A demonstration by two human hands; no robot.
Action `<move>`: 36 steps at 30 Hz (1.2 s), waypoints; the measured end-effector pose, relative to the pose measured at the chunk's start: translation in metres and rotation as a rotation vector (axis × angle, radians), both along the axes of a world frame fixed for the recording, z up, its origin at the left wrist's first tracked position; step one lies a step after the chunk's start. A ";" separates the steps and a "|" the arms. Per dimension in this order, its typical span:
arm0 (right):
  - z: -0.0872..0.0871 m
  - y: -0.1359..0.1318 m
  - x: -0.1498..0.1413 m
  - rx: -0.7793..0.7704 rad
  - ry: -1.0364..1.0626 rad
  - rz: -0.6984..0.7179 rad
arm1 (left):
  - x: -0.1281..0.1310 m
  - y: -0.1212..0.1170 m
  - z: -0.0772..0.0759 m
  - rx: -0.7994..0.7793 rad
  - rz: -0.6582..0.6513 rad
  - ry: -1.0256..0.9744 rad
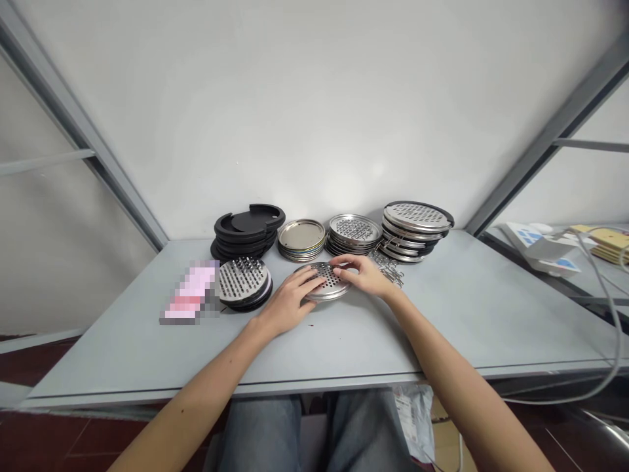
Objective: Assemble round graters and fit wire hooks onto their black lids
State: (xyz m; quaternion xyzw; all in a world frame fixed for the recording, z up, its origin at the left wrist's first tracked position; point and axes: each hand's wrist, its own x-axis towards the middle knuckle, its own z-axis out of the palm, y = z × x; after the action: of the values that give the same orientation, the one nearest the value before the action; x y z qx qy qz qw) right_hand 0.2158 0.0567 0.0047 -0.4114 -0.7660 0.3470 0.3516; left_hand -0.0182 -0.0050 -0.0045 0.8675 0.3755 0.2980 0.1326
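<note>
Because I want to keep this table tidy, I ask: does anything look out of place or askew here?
Yes. The tall stack of perforated stainless steel discs at the back right looks askew: its discs sit tilted and out of line, unlike the neater stack of plain metal discs nearby.

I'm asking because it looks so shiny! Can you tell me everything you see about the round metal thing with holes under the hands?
It is a round grater plate of shiny, steel-like metal. Rows of small holes cover its top, and a smooth rim circles the edge. It sits on the grey table. The left hand rests its fingers on the near side, and the right hand touches the far side.
</note>
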 end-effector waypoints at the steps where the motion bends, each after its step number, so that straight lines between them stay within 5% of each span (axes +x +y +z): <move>1: -0.002 0.000 0.000 0.022 -0.024 0.006 | 0.000 0.000 0.000 -0.010 -0.001 -0.005; 9: -0.008 0.003 0.000 0.149 -0.082 0.136 | 0.001 0.001 -0.002 -0.145 0.019 0.008; 19: -0.009 0.003 -0.002 0.223 -0.149 0.141 | 0.003 -0.002 -0.003 -0.115 0.019 0.067; 26: -0.007 0.001 -0.003 0.258 -0.182 0.150 | 0.001 0.001 -0.009 -0.062 0.132 0.034; 36: -0.007 0.001 -0.004 0.297 -0.218 0.167 | 0.001 -0.003 -0.006 -0.153 0.152 0.086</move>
State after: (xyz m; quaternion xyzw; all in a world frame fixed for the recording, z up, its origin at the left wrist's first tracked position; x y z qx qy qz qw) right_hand 0.2122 0.0574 -0.0026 -0.3250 -0.8738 0.2117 0.2934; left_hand -0.0176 -0.0079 -0.0107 0.8360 0.4671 0.2402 0.1590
